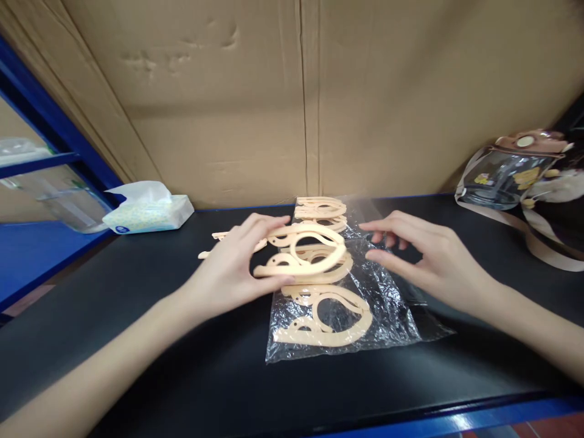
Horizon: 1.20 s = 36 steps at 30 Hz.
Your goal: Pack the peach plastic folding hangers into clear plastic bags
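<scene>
My left hand (pixel 232 261) grips a beige folded plastic clothes hanger (pixel 314 269) by its left end, thumb below and fingers above. Beneath it lies a clear plastic bag (pixel 392 316) with folded hangers (pixel 349 336) of the same kind inside or under the film. My right hand (pixel 424 249) hovers to the right of the held hanger, fingers apart and holding nothing. Behind, a further stack of beige hangers (pixel 319 202) rests in clear film. Partly hidden by my left hand, another beige hanger (pixel 219 235) lies on the black table.
A tissue pack (pixel 155 213) sits at the back left beside a blue metal frame (pixel 59 115). At the back right stands a clear water bottle (pixel 506 176) with a brown lid and a strap (pixel 533 243). A cardboard wall (pixel 228 109) closes off the table's (pixel 219 377) far edge.
</scene>
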Motion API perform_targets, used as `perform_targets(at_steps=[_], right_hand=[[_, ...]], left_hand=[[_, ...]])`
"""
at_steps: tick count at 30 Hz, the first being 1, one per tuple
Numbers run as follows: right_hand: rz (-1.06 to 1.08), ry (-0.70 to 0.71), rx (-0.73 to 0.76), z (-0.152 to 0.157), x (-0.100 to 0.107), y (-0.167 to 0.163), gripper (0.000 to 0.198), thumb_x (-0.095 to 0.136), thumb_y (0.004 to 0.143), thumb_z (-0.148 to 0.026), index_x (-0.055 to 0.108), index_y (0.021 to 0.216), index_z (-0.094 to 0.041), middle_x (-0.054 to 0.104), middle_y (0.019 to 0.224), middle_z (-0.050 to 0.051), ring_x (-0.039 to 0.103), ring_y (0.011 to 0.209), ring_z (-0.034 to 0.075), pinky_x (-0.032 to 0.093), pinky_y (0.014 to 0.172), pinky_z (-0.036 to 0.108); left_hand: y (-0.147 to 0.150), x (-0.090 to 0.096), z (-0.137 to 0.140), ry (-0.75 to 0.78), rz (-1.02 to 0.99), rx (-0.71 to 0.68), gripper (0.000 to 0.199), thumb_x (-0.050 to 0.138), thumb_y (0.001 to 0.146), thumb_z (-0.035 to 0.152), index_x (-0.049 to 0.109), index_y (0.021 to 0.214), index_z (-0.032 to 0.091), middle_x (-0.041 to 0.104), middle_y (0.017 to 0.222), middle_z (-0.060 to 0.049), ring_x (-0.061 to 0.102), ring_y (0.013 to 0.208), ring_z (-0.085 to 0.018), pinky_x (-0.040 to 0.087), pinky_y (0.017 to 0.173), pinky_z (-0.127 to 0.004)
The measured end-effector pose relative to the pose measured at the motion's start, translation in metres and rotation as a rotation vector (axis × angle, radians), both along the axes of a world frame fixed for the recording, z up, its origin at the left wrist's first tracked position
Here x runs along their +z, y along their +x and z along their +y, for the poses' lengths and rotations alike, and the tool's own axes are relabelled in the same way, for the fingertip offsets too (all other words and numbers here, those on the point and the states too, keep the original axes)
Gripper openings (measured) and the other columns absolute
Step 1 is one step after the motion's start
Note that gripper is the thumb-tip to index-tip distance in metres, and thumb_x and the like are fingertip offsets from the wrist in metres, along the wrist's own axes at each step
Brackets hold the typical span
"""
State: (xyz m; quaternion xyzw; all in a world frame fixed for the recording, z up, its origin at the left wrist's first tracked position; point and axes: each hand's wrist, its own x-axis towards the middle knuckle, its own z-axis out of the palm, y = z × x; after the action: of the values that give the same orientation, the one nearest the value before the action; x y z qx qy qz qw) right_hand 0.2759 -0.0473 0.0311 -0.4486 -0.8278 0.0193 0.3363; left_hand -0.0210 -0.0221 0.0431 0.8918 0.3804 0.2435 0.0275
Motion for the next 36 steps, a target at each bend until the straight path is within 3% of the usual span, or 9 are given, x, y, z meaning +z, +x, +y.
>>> perform_targets(at_steps=[3, 6, 10, 13, 19, 26, 33, 36], right_hand=[[0.191, -0.214, 0.097, -0.007, -0.002, -0.012, 0.040, 0.056, 0.089, -0.044, 0.055, 0.125, -0.026, 0.066, 0.101, 0.004, 0.061, 0.087, 0.018, 0.050, 0.072, 0.031], [0.374, -0.441, 0.154, -0.009, -0.002, -0.018, 0.039, 0.058, 0.087, -0.042, 0.054, 0.123, -0.026, 0.069, 0.093, 0.003, 0.065, 0.086, 0.019, 0.053, 0.074, 0.033], [0.536, -0.700, 0.194, -0.004, -0.001, -0.017, 0.044, 0.066, 0.081, -0.039, 0.053, 0.121, -0.024, 0.072, 0.089, 0.003, 0.068, 0.086, 0.020, 0.055, 0.075, 0.034], [0.600, -0.809, 0.196, -0.002, -0.002, -0.017, 0.047, 0.068, 0.080, -0.039, 0.052, 0.121, -0.023, 0.073, 0.090, 0.004, 0.068, 0.085, 0.021, 0.055, 0.069, 0.033], [0.617, -0.846, 0.181, 0.000, -0.002, -0.017, 0.049, 0.070, 0.078, -0.040, 0.053, 0.120, -0.023, 0.072, 0.090, 0.005, 0.067, 0.076, 0.018, 0.048, 0.054, 0.025], [0.561, -0.813, 0.175, 0.000, -0.003, -0.016, 0.045, 0.069, 0.079, -0.038, 0.054, 0.118, -0.022, 0.069, 0.083, 0.002, 0.061, 0.065, 0.013, 0.043, 0.049, 0.022], [0.499, -0.747, 0.221, -0.003, -0.001, -0.015, 0.037, 0.067, 0.082, -0.039, 0.059, 0.114, -0.023, 0.072, 0.093, 0.003, 0.068, 0.086, 0.018, 0.053, 0.077, 0.032], [0.478, -0.758, 0.226, -0.002, -0.001, -0.015, 0.037, 0.066, 0.082, -0.042, 0.061, 0.112, -0.023, 0.072, 0.097, 0.004, 0.068, 0.090, 0.020, 0.053, 0.079, 0.034]], left_hand=[[0.016, -0.007, -0.014, 0.087, 0.044, -0.079, 0.066, 0.064, 0.083, 0.048, 0.036, 0.137, 0.023, 0.049, 0.130, -0.011, 0.049, 0.119, -0.028, 0.042, 0.098, -0.041], [0.022, -0.012, -0.019, 0.137, 0.055, -0.124, 0.065, 0.063, 0.083, 0.049, 0.036, 0.137, 0.025, 0.050, 0.131, -0.011, 0.049, 0.119, -0.028, 0.042, 0.098, -0.041], [0.022, -0.015, -0.018, 0.120, 0.047, -0.144, 0.065, 0.063, 0.083, 0.052, 0.037, 0.136, 0.025, 0.050, 0.132, -0.010, 0.049, 0.120, -0.029, 0.041, 0.098, -0.042], [0.021, -0.016, -0.016, 0.077, 0.013, -0.146, 0.067, 0.065, 0.081, 0.054, 0.038, 0.135, 0.025, 0.049, 0.133, -0.010, 0.048, 0.120, -0.029, 0.041, 0.098, -0.043], [0.021, -0.019, -0.014, -0.064, -0.078, -0.156, 0.070, 0.067, 0.077, 0.057, 0.040, 0.135, 0.029, 0.048, 0.133, -0.009, 0.046, 0.123, -0.030, 0.039, 0.102, -0.047], [0.020, -0.021, -0.015, -0.046, -0.081, -0.179, 0.063, 0.066, 0.083, 0.047, 0.037, 0.136, 0.030, 0.046, 0.135, -0.009, 0.045, 0.124, -0.028, 0.041, 0.101, -0.044], [0.021, -0.019, -0.018, 0.005, -0.070, -0.188, 0.068, 0.070, 0.081, 0.042, 0.034, 0.138, 0.028, 0.048, 0.132, -0.008, 0.046, 0.121, -0.026, 0.039, 0.101, -0.040], [0.020, -0.019, -0.017, -0.005, -0.077, -0.195, 0.069, 0.069, 0.081, 0.044, 0.034, 0.138, 0.028, 0.048, 0.132, -0.009, 0.047, 0.121, -0.028, 0.040, 0.100, -0.042]])
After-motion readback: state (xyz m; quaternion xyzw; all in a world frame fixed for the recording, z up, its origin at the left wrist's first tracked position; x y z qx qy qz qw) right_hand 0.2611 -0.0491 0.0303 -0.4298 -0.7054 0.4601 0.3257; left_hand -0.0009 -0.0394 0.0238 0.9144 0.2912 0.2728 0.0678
